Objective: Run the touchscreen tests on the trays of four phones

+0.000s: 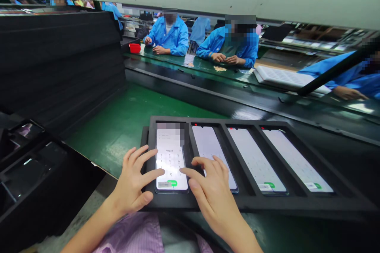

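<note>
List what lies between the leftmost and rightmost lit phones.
The head view shows the second phone, partly hidden by the right hand, the third phone, and black tray dividers.

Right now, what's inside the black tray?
Four phones with lit screens, side by side. The right hand partly covers the second phone from the left. What lies beneath the phones can't be seen.

Above the leftmost smartphone in the black foam tray, my left hand and right hand left only a narrow gap. I had room over the green tabletop beyond the tray; stacked black trays blocked its far left, a diagonal bar slanted beyond its right half.
</note>
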{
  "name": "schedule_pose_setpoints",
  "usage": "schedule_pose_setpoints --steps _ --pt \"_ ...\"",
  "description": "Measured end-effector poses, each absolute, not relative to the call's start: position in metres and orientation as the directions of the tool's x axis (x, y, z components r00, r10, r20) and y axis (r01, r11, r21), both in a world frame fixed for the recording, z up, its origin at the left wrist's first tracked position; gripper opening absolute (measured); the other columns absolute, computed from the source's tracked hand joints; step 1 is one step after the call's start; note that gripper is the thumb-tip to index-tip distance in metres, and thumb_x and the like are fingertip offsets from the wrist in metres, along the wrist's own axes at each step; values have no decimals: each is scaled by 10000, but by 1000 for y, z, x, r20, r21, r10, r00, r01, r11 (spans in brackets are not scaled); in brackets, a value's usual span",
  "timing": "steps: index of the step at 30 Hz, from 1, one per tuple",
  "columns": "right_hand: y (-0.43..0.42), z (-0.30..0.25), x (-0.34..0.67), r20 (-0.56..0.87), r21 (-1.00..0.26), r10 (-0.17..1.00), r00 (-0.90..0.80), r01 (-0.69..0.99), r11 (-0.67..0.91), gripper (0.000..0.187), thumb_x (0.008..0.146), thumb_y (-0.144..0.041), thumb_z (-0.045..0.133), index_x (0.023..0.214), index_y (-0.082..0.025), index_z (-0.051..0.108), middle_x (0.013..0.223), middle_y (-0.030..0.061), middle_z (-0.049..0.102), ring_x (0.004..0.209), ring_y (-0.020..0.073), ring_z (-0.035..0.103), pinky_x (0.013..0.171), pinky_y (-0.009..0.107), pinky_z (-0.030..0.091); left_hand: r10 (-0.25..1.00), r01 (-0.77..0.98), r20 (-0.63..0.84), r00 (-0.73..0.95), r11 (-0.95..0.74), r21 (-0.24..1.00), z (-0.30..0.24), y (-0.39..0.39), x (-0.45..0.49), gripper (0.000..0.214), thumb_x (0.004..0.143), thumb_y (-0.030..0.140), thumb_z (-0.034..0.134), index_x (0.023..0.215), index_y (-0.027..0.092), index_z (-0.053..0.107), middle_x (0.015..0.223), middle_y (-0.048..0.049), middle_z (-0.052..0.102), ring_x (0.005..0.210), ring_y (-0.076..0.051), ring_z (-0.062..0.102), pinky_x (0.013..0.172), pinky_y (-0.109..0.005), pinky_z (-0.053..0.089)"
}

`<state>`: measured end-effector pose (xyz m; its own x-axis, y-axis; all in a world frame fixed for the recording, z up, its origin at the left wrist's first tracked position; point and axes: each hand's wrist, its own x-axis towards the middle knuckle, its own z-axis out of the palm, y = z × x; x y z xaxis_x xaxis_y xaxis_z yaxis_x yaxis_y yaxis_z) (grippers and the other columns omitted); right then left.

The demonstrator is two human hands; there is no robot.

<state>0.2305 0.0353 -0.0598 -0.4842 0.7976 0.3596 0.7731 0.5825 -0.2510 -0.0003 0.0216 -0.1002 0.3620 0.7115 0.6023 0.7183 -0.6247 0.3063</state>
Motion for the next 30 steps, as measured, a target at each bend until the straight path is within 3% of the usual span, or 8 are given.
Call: schedule_pose_setpoints --steps 6,10,19,25,30 --pt "46 -52 221 353 -169 839 -415 854 493 403 949 -329 256 1143 -248 599 1038 106 549 1035 233 492 978 525 335 712 714 601 364 -627 311 -99 22 -1 599 901 548 108 1116 300 609 1351 -89 431 1287 -285 315 1023 -521 212" --pt "52 -53 215 320 -137 830 -456 845 517 382 944 -350 300 1204 -269 567 1085 109 543 1060 234 483 978 526 335 710 707 606 359 -631 320 -100 23 0 597 904 543 105 1127 294 600 1362 -85 414 1292 -282 300 1032 -517 191" --pt "54 -58 196 355 -94 816 -455 852 516 408 944 -385 279 1167 -297 609 1112 131 533 1037 249 476 945 514 349 713 698 606 353 -631 337 -101 24 1 594 907 537 102 1130 281 589 1388 -74 376 1304 -280 277 1051 -495 149" --pt "55 -55 199 387 -129 828 -405 866 484 427 949 -353 247 1167 -290 609 1067 122 534 1024 240 472 940 514 353 714 705 597 367 -632 322 -96 23 1 592 910 531 98 1127 268 582 1350 -94 405 1296 -263 284 1040 -479 163" --pt "55 -55 198 326 -136 828 -456 844 519 422 953 -359 246 1184 -313 596 1099 117 536 1070 239 473 970 529 330 725 705 587 361 -624 337 -97 22 1 603 909 532 86 1124 262 580 1359 -94 395 1302 -267 272 1042 -483 154"
